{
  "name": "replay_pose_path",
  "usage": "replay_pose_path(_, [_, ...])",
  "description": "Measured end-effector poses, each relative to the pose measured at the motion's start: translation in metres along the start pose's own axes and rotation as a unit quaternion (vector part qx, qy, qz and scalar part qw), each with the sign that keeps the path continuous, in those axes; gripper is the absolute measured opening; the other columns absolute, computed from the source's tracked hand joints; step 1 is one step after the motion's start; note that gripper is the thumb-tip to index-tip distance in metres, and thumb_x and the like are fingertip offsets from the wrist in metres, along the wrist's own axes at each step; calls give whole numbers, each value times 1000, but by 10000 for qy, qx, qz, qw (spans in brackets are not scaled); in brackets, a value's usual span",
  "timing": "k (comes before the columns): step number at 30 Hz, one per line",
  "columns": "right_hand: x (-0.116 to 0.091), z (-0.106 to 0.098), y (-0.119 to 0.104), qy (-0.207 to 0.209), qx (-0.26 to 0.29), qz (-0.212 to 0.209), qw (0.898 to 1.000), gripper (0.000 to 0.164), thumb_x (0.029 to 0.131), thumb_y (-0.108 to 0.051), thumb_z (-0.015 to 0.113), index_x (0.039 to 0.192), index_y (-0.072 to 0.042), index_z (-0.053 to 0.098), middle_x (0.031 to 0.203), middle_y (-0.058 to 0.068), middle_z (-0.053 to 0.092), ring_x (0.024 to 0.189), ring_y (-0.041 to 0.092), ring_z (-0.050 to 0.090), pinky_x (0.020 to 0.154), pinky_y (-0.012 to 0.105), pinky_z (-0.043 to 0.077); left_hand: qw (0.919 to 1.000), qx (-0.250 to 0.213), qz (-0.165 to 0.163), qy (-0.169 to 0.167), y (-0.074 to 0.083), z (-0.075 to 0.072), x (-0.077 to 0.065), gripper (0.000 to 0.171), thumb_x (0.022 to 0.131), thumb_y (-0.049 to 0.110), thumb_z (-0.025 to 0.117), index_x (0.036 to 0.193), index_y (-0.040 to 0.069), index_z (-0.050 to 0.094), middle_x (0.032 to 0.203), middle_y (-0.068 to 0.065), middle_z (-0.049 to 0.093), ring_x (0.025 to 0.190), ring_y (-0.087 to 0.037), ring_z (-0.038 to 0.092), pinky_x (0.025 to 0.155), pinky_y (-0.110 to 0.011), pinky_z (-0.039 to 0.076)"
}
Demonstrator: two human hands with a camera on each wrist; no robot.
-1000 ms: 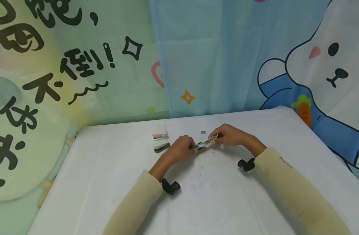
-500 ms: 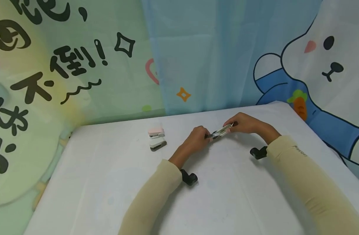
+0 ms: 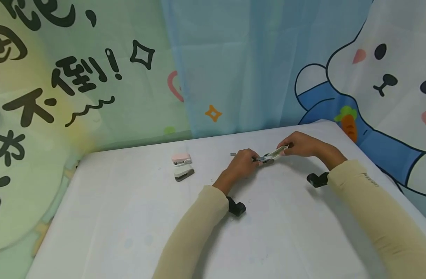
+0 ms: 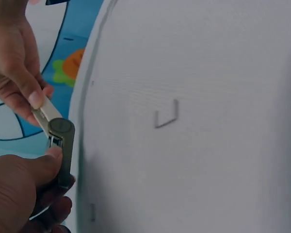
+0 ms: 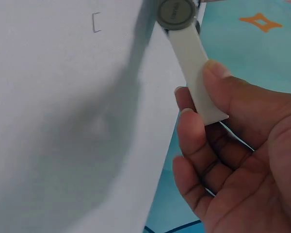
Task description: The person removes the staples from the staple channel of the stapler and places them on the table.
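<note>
My hands hold one opened stapler (image 3: 270, 155) between them, lifted over the far right part of the table. The left hand (image 3: 242, 164) grips its dark grey-green part, and in the left wrist view the thumb (image 4: 52, 158) presses near a metal piece below the round hinge (image 4: 61, 126). The right hand (image 3: 305, 145) pinches the cream arm (image 5: 191, 68) between thumb and fingers. A small grey staple strip (image 3: 233, 154) lies just behind the left hand. To the left lie a pink-and-white stapler (image 3: 181, 157) and, touching or close to it, a white-and-grey one (image 3: 182, 171).
Loose staples lie scattered on the white tablecloth (image 3: 122, 217), one staple (image 4: 167, 124) plain in the left wrist view. A printed curtain (image 3: 213, 69) hangs along the table's back edge. Black camera mounts (image 3: 236, 207) hang from both wrists.
Both hands have shifted right and away across the table with the opened stapler. The staple strip, between the hands at first and then hidden, now shows left of the left hand.
</note>
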State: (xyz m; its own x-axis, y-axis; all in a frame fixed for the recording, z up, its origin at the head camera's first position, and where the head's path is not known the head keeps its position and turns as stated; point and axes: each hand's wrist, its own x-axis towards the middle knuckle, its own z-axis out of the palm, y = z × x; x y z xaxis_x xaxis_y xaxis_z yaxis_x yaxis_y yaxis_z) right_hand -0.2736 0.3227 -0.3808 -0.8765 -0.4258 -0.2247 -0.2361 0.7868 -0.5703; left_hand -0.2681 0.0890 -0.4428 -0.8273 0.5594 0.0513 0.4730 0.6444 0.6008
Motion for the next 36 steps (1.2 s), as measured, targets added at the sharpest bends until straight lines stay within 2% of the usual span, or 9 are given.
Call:
replay_pose_path(9, [5, 11, 2, 243, 145, 49, 9996, 28, 90, -8, 69, 115, 4, 68, 101, 11, 69, 81, 20, 55, 69, 34, 44, 9993, 323, -27, -206, -8, -2, 0, 23, 93, 20, 69, 109, 3, 71, 98, -2, 58, 85, -9, 51, 73, -20, 41])
replay_pose_path(13, [9, 12, -1, 137, 88, -24, 9999, 29, 90, -9, 68, 115, 5, 68, 102, 13, 69, 82, 19, 56, 69, 34, 45, 9985, 464, -64, -301, -10, -4, -1, 25, 93, 21, 68, 111, 4, 70, 99, -3, 57, 85, -10, 51, 73, -20, 41])
replay_pose_path(18, [15, 10, -17, -116, -497, -206, 9985, 31, 89, -8, 67, 115, 9, 66, 105, 18, 68, 86, 24, 61, 73, 40, 49, 9961, 789, -67, -382, -14, -5, -4, 28, 94, 25, 66, 115, 6, 68, 102, -3, 58, 87, -10, 52, 75, -21, 43])
replay_pose_path(21, [19, 11, -32, 112, -974, -326, 9947, 39, 91, -13, 67, 120, 11, 62, 117, 26, 62, 103, 37, 59, 86, 52, 46, 9949, 872, -142, -478, -17, -9, -6, 44, 91, 33, 70, 126, 6, 63, 106, -3, 58, 91, -11, 53, 79, -24, 44])
replay_pose_path(25, [24, 17, -59, 993, -1260, -549, 9855, 45, 93, -21, 67, 128, 7, 58, 133, 30, 49, 125, 46, 42, 100, 64, 30, 9936, 986, -174, -517, -27, -20, -10, 72, 83, 47, 74, 139, 7, 52, 109, -2, 58, 98, -12, 52, 85, -27, 45])
replay_pose_path(27, [29, 22, -71, 1390, -1231, -852, 9789, 43, 94, -19, 66, 128, 5, 59, 133, 28, 50, 127, 45, 41, 102, 63, 29, 9939, 1001, -173, -430, -34, -28, -14, 75, 82, 50, 74, 140, 8, 51, 108, -1, 58, 99, -12, 51, 86, -27, 45])
replay_pose_path(29, [34, 30, -82, 1610, -1086, -1229, 9732, 40, 94, -16, 67, 127, 5, 60, 131, 26, 53, 125, 43, 43, 102, 59, 32, 9950, 961, -58, -252, -41, -37, -18, 71, 84, 48, 73, 137, 6, 54, 107, -3, 60, 98, -14, 53, 86, -27, 45])
replay_pose_path(32, [45, 43, -96, 1624, -779, -1667, 9694, 38, 93, -13, 68, 127, 3, 60, 126, 21, 57, 121, 38, 48, 99, 53, 38, 9967, 809, 65, -1, -49, -54, -25, 60, 86, 44, 73, 131, 6, 60, 104, -5, 61, 95, -15, 53, 83, -27, 45])
replay_pose_path(36, [59, 59, -109, 1437, -257, -1954, 9698, 37, 91, -11, 70, 125, 1, 62, 119, 16, 62, 110, 33, 55, 90, 50, 45, 9964, 763, 246, 284, -59, -76, -34, 47, 86, 39, 74, 122, 8, 67, 100, -4, 63, 93, -15, 54, 80, -28, 45])
